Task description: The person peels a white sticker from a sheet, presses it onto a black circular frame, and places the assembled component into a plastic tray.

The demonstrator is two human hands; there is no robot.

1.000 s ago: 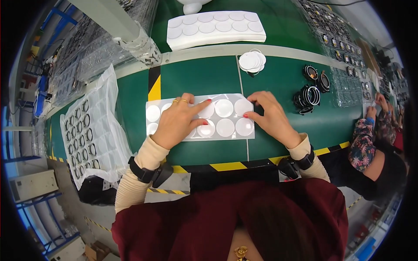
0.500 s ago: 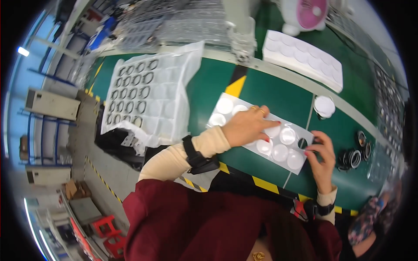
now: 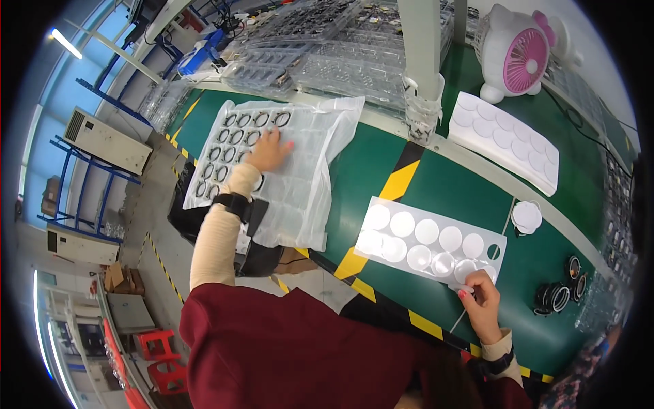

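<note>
My left hand (image 3: 269,151) reaches over a white padded tray (image 3: 306,170) holding rows of black rings (image 3: 261,118). Its fingers are spread at one ring in the tray; I cannot tell whether they touch it. Near the front of the green bench, my right hand (image 3: 484,303) pinches a small white round sticker (image 3: 461,289) between thumb and finger. That hand is at the lower right corner of a sheet of round white stickers (image 3: 364,249). One round gap at the sheet's right end shows the green bench beneath.
A stack of similar white sheets (image 3: 504,140) lies at the back right, near a pink and white fan (image 3: 521,61). A pile of white discs (image 3: 526,218) and several black lens rings (image 3: 553,296) stand to the right. A white post (image 3: 421,68) rises behind the bench.
My left hand has left the sticker sheet and moved left over the ring tray. My right hand has come down along the sheet's right end, now with a sticker visible in its pinch. The view has shifted.
</note>
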